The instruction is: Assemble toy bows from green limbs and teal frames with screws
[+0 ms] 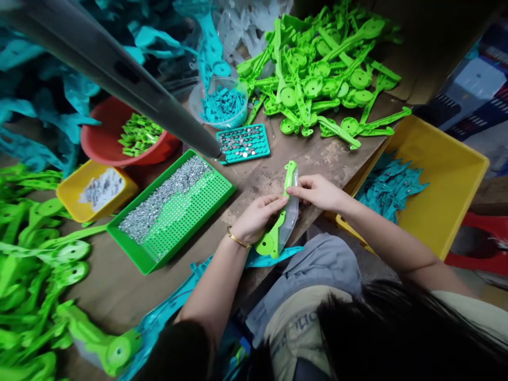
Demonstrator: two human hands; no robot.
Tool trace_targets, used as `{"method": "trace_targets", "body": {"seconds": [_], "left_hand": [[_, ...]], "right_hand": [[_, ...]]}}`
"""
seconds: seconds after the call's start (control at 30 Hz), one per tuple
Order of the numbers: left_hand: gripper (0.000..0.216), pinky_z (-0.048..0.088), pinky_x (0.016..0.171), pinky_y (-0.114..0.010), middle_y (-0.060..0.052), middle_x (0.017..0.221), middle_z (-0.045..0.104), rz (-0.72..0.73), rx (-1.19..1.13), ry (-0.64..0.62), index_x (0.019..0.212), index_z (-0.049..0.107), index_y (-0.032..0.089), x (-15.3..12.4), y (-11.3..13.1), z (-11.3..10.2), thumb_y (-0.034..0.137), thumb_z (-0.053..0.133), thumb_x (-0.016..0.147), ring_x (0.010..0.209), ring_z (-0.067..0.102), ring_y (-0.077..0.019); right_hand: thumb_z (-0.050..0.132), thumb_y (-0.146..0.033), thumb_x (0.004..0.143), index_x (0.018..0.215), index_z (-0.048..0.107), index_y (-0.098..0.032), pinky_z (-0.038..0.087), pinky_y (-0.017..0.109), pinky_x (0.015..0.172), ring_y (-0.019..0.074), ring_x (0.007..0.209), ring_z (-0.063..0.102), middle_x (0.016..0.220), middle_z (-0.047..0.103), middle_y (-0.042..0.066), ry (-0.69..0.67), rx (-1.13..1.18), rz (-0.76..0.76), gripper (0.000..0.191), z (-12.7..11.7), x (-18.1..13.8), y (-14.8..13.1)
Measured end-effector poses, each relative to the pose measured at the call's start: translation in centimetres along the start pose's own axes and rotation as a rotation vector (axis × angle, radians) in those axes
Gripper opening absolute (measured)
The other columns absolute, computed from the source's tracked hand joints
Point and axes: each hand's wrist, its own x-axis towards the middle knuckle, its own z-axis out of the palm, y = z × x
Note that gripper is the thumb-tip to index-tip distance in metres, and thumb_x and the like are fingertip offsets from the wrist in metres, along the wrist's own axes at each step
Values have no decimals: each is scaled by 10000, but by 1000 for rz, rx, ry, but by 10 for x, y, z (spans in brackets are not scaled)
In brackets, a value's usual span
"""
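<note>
Both hands grip one long green plastic part (270,242) with a clear plastic piece (292,217) along its right side. It is held tilted over the table's near edge, its round end toward my body. My left hand (260,216), with a gold bracelet at the wrist, pinches it near the middle from the left. My right hand (317,190) pinches it a little higher from the right, thumb on top; some of its fingers are hidden behind the part. A blue plastic part (273,257) lies just below, partly covered by my left forearm.
A green perforated tray (206,209) holds many small metal pieces. Behind it sit a teal tray (264,148) of metal discs and a clear tub (194,106) of blue pieces. Green parts (313,79) are heaped at the back. A yellow bin (448,211) stands right; a grey pole (159,106) slants overhead.
</note>
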Motion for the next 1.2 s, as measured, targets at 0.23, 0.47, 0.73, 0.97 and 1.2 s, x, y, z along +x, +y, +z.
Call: {"method": "trace_targets", "body": {"seconds": [0.23,0.47,0.73,0.97,1.2], "left_hand": [[450,463,616,-244,-54,746,703,9,-19,66,954,709,115,0,0,-3,452,795,668,635,620,-139],[426,426,539,-229,-30,666,659,-3,42,127,927,719,131,1,-1,-4,483,768,692,598,585,-127],[476,513,683,-309,-77,742,715,19,-55,48,945,707,96,0,-1,-1,501,753,699,715,665,-194],[490,494,689,-279,-48,744,692,90,65,22,962,690,104,0,-4,-3,494,774,677,692,641,-162],[422,337,530,-212,32,624,523,135,313,60,785,622,131,4,-10,-1,545,678,723,562,459,-89]], "right_hand": [[656,-675,673,634,527,-169,401,227,523,89,546,496,579,520,-28,-27,128,-6,523,1,0,0],[671,-627,697,628,549,-169,395,226,525,91,547,496,573,520,-29,0,144,-18,478,2,-2,4],[654,-600,732,629,577,-165,392,230,534,94,558,493,589,548,-19,19,78,-46,454,1,1,7],[642,-606,750,611,566,-162,386,222,528,84,546,481,569,529,-27,24,51,-81,471,2,1,8],[660,-688,694,834,562,-193,372,220,398,95,432,491,553,562,-33,120,161,31,524,-8,13,1]]}}
